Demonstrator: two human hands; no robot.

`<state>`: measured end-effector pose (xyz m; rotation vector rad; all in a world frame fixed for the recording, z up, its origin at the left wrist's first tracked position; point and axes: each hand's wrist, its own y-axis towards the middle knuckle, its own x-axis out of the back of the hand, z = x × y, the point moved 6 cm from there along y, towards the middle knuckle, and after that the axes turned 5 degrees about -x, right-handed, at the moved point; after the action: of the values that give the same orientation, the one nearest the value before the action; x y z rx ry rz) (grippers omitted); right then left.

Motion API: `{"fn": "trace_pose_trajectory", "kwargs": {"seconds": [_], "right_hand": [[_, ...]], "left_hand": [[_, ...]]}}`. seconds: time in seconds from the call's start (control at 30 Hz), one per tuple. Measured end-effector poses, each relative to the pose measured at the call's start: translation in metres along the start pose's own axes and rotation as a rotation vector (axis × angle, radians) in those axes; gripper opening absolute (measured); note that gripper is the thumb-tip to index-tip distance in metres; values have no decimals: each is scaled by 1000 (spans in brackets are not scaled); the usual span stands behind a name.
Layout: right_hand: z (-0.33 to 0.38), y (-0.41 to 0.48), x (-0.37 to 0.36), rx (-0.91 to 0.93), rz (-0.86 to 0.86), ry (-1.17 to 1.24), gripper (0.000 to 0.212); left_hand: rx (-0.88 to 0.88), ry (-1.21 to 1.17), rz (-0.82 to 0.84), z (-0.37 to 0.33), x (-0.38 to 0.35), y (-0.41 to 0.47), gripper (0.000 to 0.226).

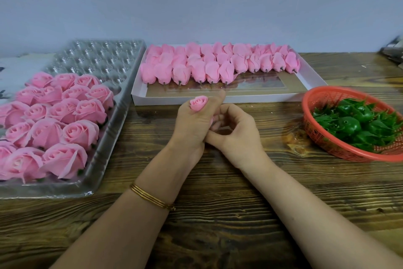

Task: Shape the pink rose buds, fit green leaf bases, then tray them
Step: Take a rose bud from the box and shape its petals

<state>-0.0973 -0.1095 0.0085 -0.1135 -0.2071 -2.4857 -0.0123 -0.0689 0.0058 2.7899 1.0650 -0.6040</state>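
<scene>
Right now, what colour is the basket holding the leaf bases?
Red-orange plastic mesh basket, head view.

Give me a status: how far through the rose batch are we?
Done: finished roses fill the near part of the clear tray; its far cells are empty. In hand: the left hand holds one bud, the right hand pinching at its underside. Left: rows of unshaped buds in the white box, leaf bases in the red basket.

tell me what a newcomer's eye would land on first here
Centre, the left hand grips a pink rose bud, the right hand curled at its base. Left, opened roses fill the near half of a clear tray; behind, closed buds line a white box; right, a red basket holds green leaf bases.
</scene>
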Motion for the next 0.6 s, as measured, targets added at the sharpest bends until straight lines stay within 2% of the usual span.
{"fn": "trace_pose_trajectory", "kwargs": {"seconds": [0.13,0.3,0.43,0.6], "right_hand": [[-1,-1,2,51,-64,-76,34],[-3,0,4,23,-96,-66,25],[-2,1,4,-12,-49,5,27],[-2,2,3,-54,51,87,14]], "left_hand": [[15,-9,32,1,-3,-2,25],[19,-11,80,1,-6,-2,24],[35,14,118,1,-5,0,21],[42,21,188,-3,-7,-1,20]]}}
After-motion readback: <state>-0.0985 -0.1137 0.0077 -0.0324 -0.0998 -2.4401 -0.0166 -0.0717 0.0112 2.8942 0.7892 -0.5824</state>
